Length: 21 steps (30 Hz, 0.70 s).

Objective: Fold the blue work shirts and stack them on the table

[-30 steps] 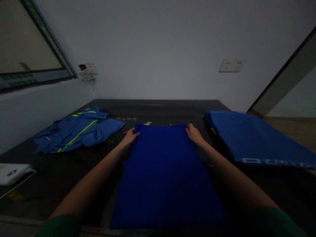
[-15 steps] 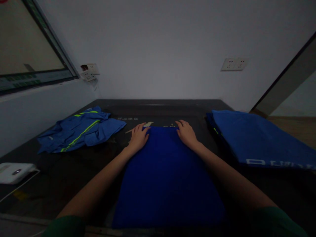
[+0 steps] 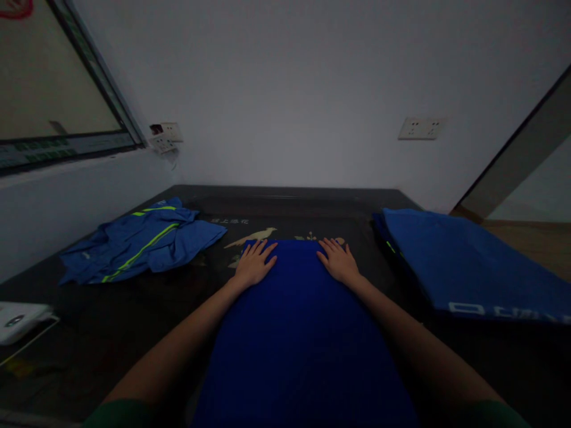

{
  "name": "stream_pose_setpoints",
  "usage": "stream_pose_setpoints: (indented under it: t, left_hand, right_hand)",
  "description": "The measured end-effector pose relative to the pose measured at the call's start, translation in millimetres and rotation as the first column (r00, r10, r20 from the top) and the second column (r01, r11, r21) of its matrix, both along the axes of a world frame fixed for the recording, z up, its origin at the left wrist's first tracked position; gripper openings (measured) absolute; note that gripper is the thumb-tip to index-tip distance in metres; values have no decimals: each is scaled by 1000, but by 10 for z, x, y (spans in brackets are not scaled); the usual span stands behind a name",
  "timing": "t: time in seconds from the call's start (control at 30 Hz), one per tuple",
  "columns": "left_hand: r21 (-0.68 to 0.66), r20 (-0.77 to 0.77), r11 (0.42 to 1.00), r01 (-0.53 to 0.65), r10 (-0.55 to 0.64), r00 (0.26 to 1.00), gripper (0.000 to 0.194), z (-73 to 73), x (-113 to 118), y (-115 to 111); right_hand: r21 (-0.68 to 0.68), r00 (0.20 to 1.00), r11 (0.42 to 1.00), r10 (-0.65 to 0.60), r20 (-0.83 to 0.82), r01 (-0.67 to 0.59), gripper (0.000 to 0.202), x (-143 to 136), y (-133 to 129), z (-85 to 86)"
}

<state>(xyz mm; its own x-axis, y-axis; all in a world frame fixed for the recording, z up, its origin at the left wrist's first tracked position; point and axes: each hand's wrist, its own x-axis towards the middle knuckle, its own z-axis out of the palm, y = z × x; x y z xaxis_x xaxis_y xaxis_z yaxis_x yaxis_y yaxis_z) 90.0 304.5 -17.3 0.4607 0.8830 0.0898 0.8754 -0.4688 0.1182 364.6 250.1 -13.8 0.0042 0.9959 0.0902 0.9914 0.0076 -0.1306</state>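
A deep blue piece of cloth (image 3: pixel 301 333), seemingly folded, stretches from the bottom of the view to the middle of the dark table. Flat on its far left corner lies my left hand (image 3: pixel 256 263), fingers spread. My right hand (image 3: pixel 339 260) rests on the far right corner, its fingers also stretched out. Both palms face down, and neither hand grips the cloth. The near edge of the cloth runs out of view.
A crumpled blue work garment (image 3: pixel 143 244) with yellow-green stripes lies at the left. Folded blue fabric (image 3: pixel 468 261) with white lettering is stacked at the right. A white device (image 3: pixel 20 321) with a cable sits near the left edge. The dark table (image 3: pixel 285 202) meets the wall.
My fingers, curled over the cloth's far edge before, now lie flat and spread on top of it. The view has tilted slightly up.
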Motion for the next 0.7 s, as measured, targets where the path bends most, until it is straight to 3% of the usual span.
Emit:
stream_pose_setpoints:
  t: [0.17,0.3,0.4,0.5,0.6,0.7]
  left_hand:
    - [-70,-43,986,-153,150,988,64,80,-127,53]
    - [-22,-90,982,-189,187,978,63,272,-165,-149]
    - [-56,-48,998,29,-32,998,57,366,-153,-561]
    - [-171,-3,954,246,-250,968,52,339,-166,-988]
    - [-130,-5,960,247,-249,968,53,239,-208,-1203]
    - [-72,-5,967,246,-247,969,53,165,-253,-1202]
  right_hand:
    - [-24,990,990,-140,28,141,61,94,-25,40]
    - [52,992,994,-103,74,99,62,3,-234,244]
    - [53,998,997,60,16,-60,62,-172,-562,350]
    - [-54,984,983,170,-44,-173,64,-291,-895,315]
    - [-116,989,982,149,-3,-149,65,-273,-1076,190]
    - [-82,992,990,117,40,-114,63,-183,-1104,100]
